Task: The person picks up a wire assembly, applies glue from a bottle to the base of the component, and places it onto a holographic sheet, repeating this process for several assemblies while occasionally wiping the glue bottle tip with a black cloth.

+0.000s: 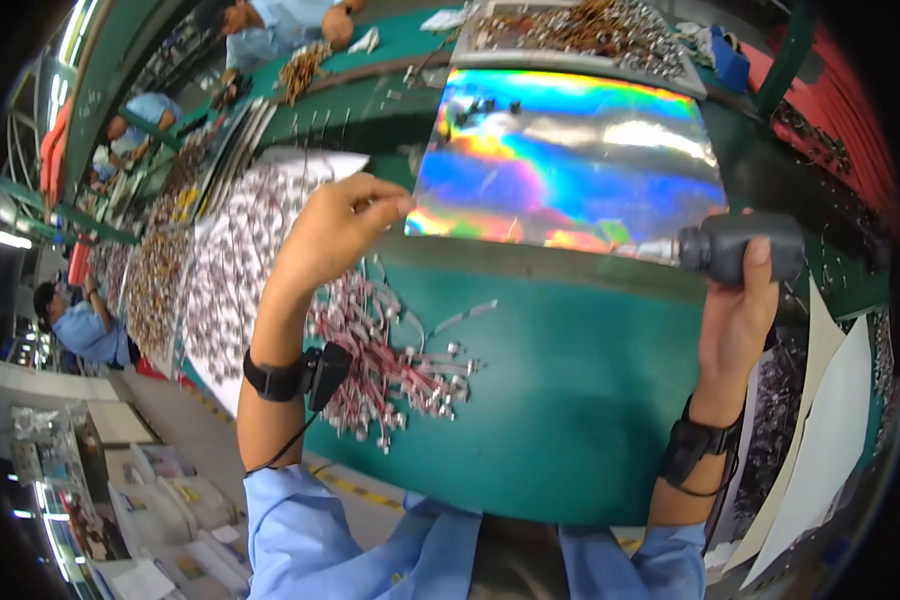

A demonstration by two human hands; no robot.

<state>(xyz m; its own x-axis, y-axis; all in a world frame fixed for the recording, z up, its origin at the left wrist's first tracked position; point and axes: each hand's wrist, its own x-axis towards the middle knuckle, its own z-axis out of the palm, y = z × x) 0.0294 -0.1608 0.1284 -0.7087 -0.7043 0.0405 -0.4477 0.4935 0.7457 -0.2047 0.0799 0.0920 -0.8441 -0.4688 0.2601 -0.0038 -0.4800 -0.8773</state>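
The right hand (735,320) is wrapped around a dark, bottle-shaped tool (735,247), its thin pale tip pointing left along the near edge of a shiny rainbow sheet (570,150). The left hand (338,228) is raised just off that sheet's left edge, thumb and fingers drawn near each other; whether they pinch anything I cannot tell. Just below the left hand, beside its forearm, a loose bundle of pinkish cables (390,365) spreads on the green table (570,390). Between that bundle and the right forearm the tabletop leaves open room, running to its near edge at the person's waist. Left of the left hand, a white sheet (342,163) carries many more cables. Beyond both hands, past the rainbow sheet, sits a pale tray (692,80) of brownish parts.
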